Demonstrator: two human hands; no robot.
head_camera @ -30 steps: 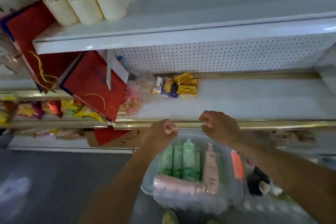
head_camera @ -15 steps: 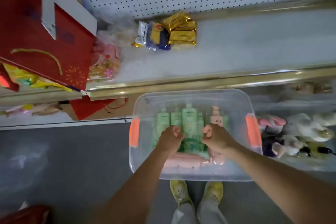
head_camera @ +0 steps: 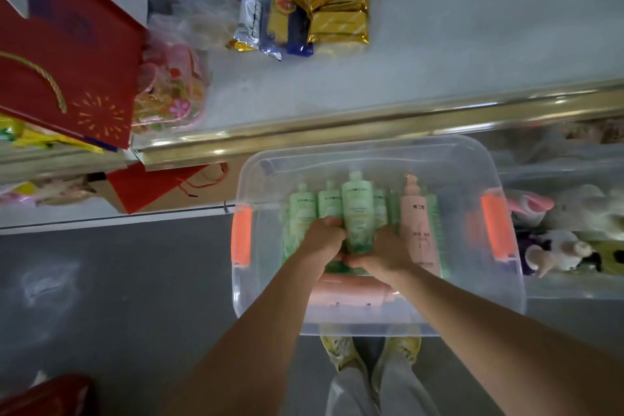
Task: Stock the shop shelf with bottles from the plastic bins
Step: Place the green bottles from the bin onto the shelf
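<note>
Green bottle, cap toward shelf, gripped by left hand and right hand.

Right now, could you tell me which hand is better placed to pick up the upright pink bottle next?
Right. The right hand sits directly beside the pink bottle; the left hand is across the green bottle both hold.

Two pink bottles, two orange bin latches.

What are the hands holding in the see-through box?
Both the left hand and right hand grip a green bottle around its lower body, inside the clear bin.
</note>
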